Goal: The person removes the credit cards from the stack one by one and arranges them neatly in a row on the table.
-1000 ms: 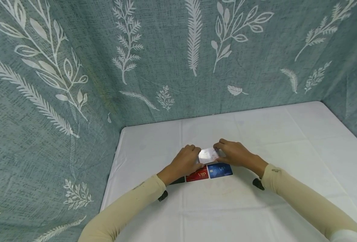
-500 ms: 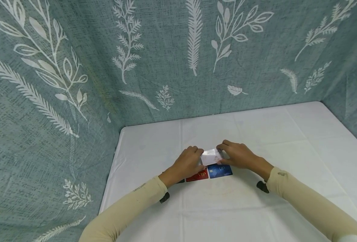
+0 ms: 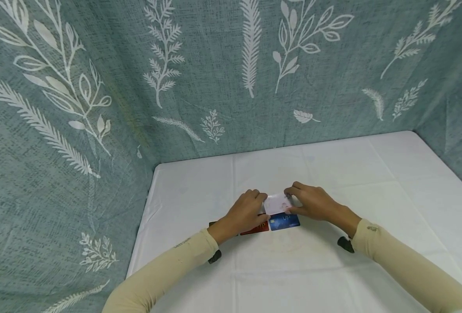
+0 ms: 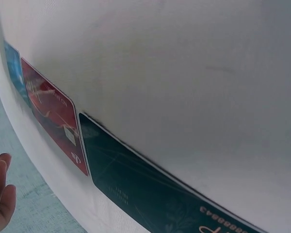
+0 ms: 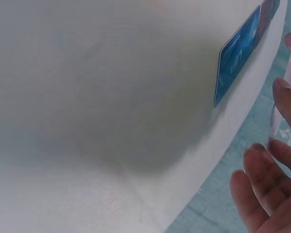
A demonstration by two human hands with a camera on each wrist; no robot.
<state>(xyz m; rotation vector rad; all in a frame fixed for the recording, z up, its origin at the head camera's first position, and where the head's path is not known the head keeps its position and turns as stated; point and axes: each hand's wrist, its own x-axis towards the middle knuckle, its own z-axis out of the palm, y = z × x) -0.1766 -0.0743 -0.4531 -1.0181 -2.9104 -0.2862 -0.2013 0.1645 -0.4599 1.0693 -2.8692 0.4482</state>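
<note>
Both hands hold a pale, whitish card point(image 3: 276, 204) between them in the head view, raised a little off the table. My left hand point(image 3: 246, 209) pinches its left edge, and my right hand point(image 3: 311, 202) pinches its right edge. Just in front of it lies a blue VIP card point(image 3: 284, 221), flat on the cloth. To the left is a red VIP card point(image 3: 256, 228), partly covered by my left hand. A dark green card point(image 4: 131, 179) continues the row in the left wrist view; my left wrist mostly hides it in the head view.
A white cloth covers the table point(image 3: 293, 269). Teal curtains point(image 3: 223, 78) with white leaf prints hang behind it and at both sides. Dark wrist-worn pieces show under both forearms.
Both hands have shifted slightly to the right with the whitish card, which now sits behind the blue card. The red, blue and green cards stay in place.
</note>
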